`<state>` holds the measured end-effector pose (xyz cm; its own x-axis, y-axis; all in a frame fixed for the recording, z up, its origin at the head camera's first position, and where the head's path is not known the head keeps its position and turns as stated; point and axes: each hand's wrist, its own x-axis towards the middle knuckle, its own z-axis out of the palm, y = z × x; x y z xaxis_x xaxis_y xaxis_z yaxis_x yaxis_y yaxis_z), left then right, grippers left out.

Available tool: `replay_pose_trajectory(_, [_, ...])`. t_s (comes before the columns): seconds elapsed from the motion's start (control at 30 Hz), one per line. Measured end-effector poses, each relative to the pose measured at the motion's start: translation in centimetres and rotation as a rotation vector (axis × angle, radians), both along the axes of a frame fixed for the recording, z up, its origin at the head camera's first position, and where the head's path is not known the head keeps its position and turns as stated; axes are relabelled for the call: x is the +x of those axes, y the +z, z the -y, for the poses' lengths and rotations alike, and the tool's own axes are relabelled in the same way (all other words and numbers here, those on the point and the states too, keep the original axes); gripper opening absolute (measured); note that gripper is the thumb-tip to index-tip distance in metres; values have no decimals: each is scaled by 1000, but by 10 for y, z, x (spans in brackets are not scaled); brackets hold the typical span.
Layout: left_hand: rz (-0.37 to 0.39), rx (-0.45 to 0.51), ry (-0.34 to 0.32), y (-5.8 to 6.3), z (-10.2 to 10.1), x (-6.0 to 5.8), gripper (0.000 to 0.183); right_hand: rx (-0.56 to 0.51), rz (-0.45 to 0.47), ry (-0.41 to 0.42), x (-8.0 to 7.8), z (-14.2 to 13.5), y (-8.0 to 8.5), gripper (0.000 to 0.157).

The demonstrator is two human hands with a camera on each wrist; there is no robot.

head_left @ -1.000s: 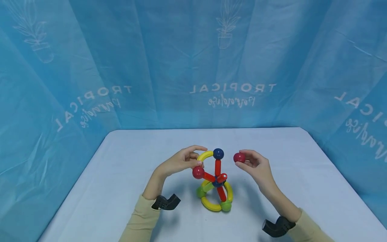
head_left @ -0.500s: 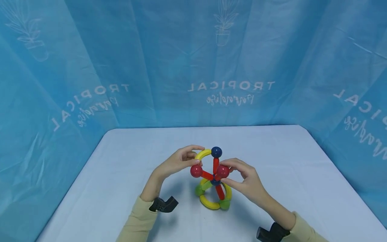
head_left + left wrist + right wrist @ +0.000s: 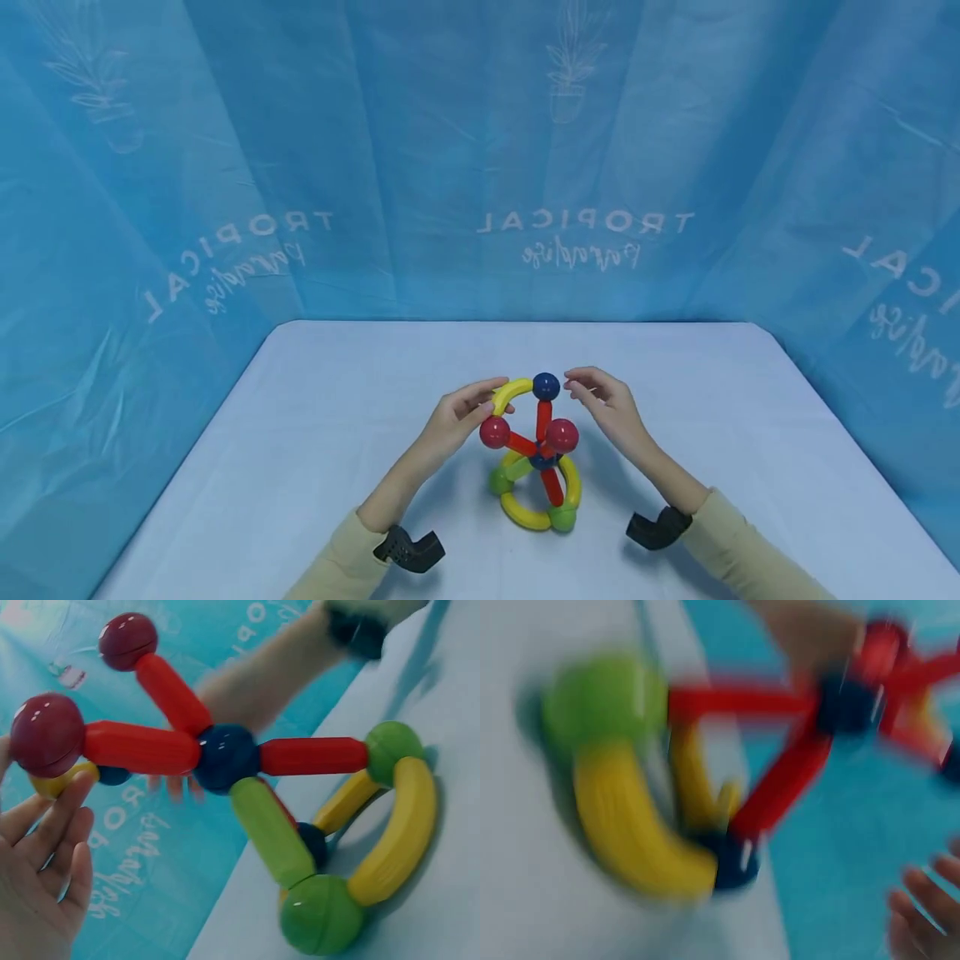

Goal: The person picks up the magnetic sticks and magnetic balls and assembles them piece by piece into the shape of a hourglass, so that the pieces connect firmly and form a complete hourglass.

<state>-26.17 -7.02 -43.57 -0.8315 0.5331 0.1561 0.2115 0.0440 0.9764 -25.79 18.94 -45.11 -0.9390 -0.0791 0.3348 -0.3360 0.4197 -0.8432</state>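
A model of magnetic balls and rods stands on the table. Its base is a ring of yellow curved rods (image 3: 524,513) with green balls (image 3: 562,518); from a central blue ball (image 3: 227,758), red rods branch upward. My left hand (image 3: 459,416) pinches the upper yellow curved rod (image 3: 508,396), which runs to the top blue ball (image 3: 546,387). Below those fingers is the left red ball (image 3: 494,432). The right red ball (image 3: 562,435) caps a short red rod facing me. My right hand (image 3: 606,407) holds nothing, its loosely bent fingers beside the top blue ball.
The white table (image 3: 360,367) surrounds the model. A blue printed curtain (image 3: 450,133) hangs behind and at both sides. Black wrist cameras sit on the left forearm (image 3: 410,550) and right forearm. The right wrist view is blurred.
My right hand brought the second red ball left onto the front red rod, let go of it, and moved up beside the top blue ball. The left hand kept its pinch.
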Motion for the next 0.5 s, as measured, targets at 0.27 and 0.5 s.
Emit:
replay_pose_trajectory(0.27, [-92,133,-40,-10,0,6,57,271,94,494,-80,18,-28,25])
replay_pose_trajectory(0.5, [-151,166,-73,-17,2,6,65,348,283,851,-94,46,-19,53])
